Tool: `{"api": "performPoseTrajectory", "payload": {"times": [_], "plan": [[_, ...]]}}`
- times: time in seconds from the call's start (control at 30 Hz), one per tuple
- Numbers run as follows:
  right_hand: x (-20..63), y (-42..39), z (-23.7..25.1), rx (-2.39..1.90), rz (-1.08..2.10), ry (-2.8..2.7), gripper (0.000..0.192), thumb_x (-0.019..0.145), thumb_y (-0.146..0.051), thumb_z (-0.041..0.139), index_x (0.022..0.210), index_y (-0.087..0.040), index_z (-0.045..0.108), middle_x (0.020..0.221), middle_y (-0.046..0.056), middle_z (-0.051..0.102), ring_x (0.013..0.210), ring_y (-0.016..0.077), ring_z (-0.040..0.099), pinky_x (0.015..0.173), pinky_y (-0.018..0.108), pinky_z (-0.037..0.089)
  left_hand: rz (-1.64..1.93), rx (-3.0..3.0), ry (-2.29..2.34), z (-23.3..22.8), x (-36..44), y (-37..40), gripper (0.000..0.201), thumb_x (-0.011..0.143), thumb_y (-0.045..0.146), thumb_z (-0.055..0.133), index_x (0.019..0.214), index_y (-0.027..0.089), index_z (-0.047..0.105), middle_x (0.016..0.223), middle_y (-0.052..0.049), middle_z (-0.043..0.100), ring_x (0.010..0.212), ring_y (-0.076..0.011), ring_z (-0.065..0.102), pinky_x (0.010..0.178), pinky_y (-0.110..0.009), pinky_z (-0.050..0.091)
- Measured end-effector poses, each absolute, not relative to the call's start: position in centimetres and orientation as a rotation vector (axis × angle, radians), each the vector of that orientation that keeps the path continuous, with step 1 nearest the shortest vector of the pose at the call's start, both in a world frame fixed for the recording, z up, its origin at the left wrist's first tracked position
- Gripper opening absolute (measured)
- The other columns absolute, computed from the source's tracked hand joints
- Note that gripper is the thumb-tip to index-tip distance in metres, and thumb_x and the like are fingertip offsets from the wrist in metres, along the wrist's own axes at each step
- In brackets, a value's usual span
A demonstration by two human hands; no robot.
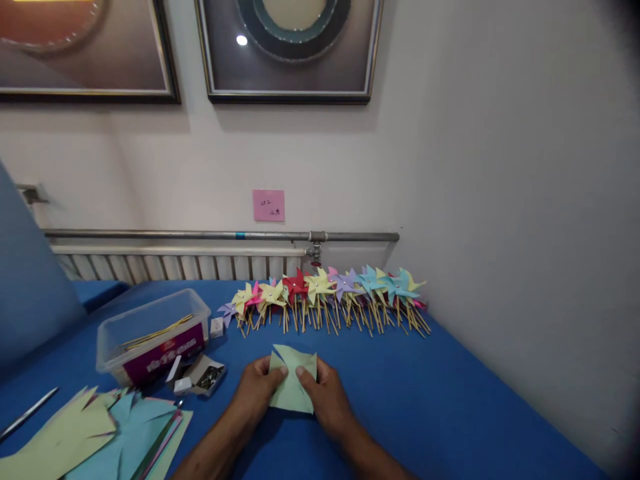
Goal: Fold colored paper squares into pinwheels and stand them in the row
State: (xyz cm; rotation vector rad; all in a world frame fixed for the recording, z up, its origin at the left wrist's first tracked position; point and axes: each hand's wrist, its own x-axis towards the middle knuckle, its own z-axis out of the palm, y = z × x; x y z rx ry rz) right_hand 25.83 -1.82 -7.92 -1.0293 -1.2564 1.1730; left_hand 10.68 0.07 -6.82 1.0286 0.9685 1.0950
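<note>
A pale green paper square (295,393), with a slit running in from its upper left corner, is held up above the blue table by both hands. My left hand (260,387) grips its left edge, thumb on the front face and fingers behind. On the opposite edge my right hand (327,397) pinches the sheet in the same way. The fingers behind the paper are mostly hidden. To the left of my left hand lies an open small box (207,377) of metal pins.
Finished paper pinwheels (320,285) on sticks lie in a row at the back. A clear plastic tub (150,333) with thin sticks stands left. Cut paper sheets (60,433) and a silver pen-like tool (29,413) lie front left. A wall (525,233) bounds the right side.
</note>
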Motion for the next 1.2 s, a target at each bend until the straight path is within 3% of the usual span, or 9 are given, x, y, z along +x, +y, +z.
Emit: {"api": "performPoseTrajectory", "payload": {"times": [0.13,0.33,0.63,0.97,1.2], "plan": [[26.1,-1.8,-7.8,-1.019,1.214,-1.269,0.043,0.078,-0.051,0.071,0.105,-0.017,0.068,0.085,0.006,0.074,0.080,0.0248,0.069,0.070,0.034,0.055,1.107,1.011,0.987,-6.2,10.9,-0.1,0.043,0.054,0.042,0.082,0.081,0.010,0.073,0.064,-0.007,0.070,0.054,-0.0175,0.060,0.056,-0.028,0.047],[26.4,-1.7,-8.5,-1.182,1.089,-1.292,0.037,0.076,-0.056,0.070,0.075,-0.019,0.061,0.060,-0.002,0.061,0.056,0.0146,0.054,0.051,0.023,0.042,1.148,1.003,0.956,-6.5,11.4,-0.2,0.034,0.050,0.034,0.084,0.071,0.011,0.070,0.060,-0.004,0.068,0.050,-0.0140,0.056,0.052,-0.025,0.044],[26.0,-1.2,-8.4,-0.991,1.249,-1.183,0.053,0.074,-0.066,0.070,0.095,-0.017,0.068,0.081,0.006,0.074,0.070,0.0227,0.066,0.067,0.034,0.053,1.167,0.973,0.965,-7.1,11.1,0.2,0.045,0.053,0.036,0.084,0.087,0.008,0.074,0.068,-0.009,0.073,0.058,-0.0202,0.065,0.061,-0.031,0.051],[25.9,-1.6,-8.2,-1.043,1.214,-1.208,0.050,0.075,-0.066,0.070,0.086,-0.018,0.066,0.075,0.004,0.071,0.068,0.0209,0.064,0.063,0.031,0.050,1.139,0.957,0.981,-6.2,10.8,-0.2,0.041,0.059,0.033,0.083,0.091,0.009,0.075,0.069,-0.009,0.074,0.056,-0.0193,0.065,0.059,-0.029,0.050],[26.0,-1.9,-7.5,-1.022,1.238,-1.167,0.048,0.072,-0.064,0.073,0.085,-0.018,0.065,0.072,0.002,0.069,0.066,0.0200,0.062,0.062,0.030,0.049,1.169,0.934,0.953,-5.7,10.7,-0.3,0.047,0.053,0.038,0.086,0.087,0.008,0.074,0.070,-0.010,0.074,0.057,-0.0204,0.066,0.062,-0.032,0.052]]}}
